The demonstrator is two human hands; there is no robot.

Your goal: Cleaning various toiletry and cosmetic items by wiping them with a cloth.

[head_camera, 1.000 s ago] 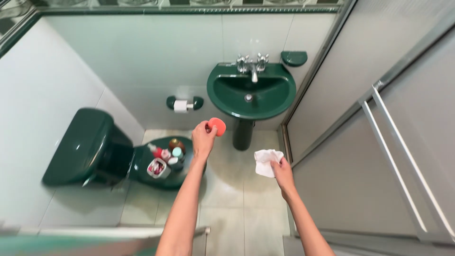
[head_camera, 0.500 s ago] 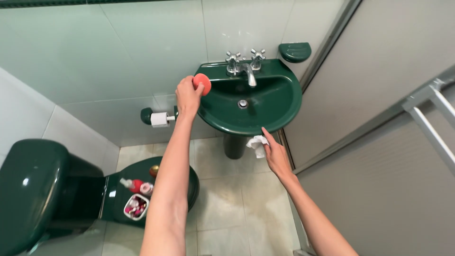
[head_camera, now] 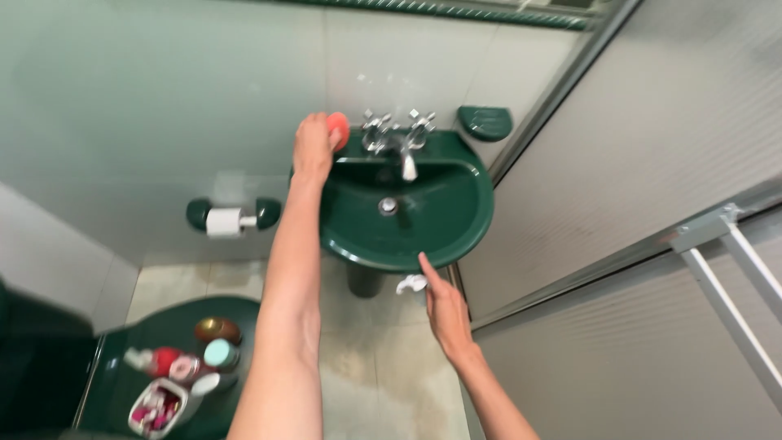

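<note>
Left hand (head_camera: 314, 145) has carried the orange-pink round sponge (head_camera: 337, 128), pinched in its fingers, up to the green basin's (head_camera: 456, 228) 10 o'clock ledge beside the taps (head_camera: 397, 134); right hand (head_camera: 444, 305), forefinger out at the 5 o'clock rim, has lowered the crumpled white cloth (head_camera: 411, 283) it clutches; wiping looks set to start.

The left hand (head_camera: 314, 147) presses a round orange-red sponge (head_camera: 338, 128) on the back left rim of the dark green sink (head_camera: 444, 236), at about ten o'clock from the drain. The right hand (head_camera: 444, 305) holds a crumpled white cloth (head_camera: 410, 283) at the sink's front edge, near six o'clock, forefinger touching the rim.
</note>
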